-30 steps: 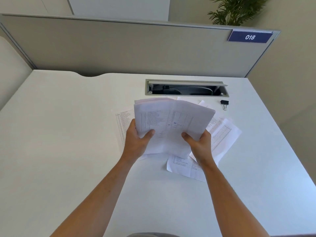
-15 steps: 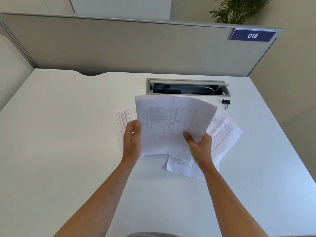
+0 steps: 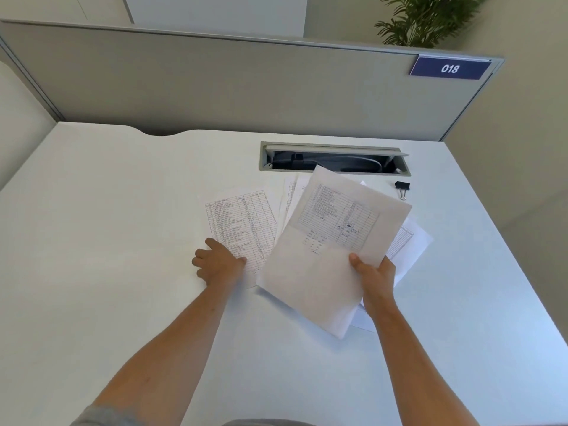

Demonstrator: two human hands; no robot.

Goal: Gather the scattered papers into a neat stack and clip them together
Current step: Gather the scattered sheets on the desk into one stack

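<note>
since half a second ago the left hand (image 3: 218,265) has let go of the raised sheets and dropped to the desk, and the held bundle (image 3: 330,250) has swung so its top corner points toward 1 o'clock

the bundle of printed sheets is now carried by the right hand (image 3: 373,276) alone, thumb on top and fingers curled beneath at the bundle's 4 o'clock edge; it hangs tilted above the desk, its lower corner toward 6 o'clock. the left hand lies at 9 o'clock of the bundle, fingers bent, thumb pressing the near corner of a loose table sheet (image 3: 242,224) that lies flat on the desk; whether it is pinching that sheet i cannot tell. more loose sheets (image 3: 410,241) lie under and past the bundle toward 3 o'clock, and others (image 3: 292,192) peek out at 11 o'clock

a black binder clip (image 3: 402,186) sits apart from the papers at 1 o'clock of the bundle, just beside the right end of the cable tray opening (image 3: 335,158). the white desk (image 3: 107,226) runs back to a grey partition (image 3: 215,84) at 12 o'clock, which bears a blue plate reading 018 (image 3: 449,68) near its right end. a green plant (image 3: 427,18) rises behind it
</note>
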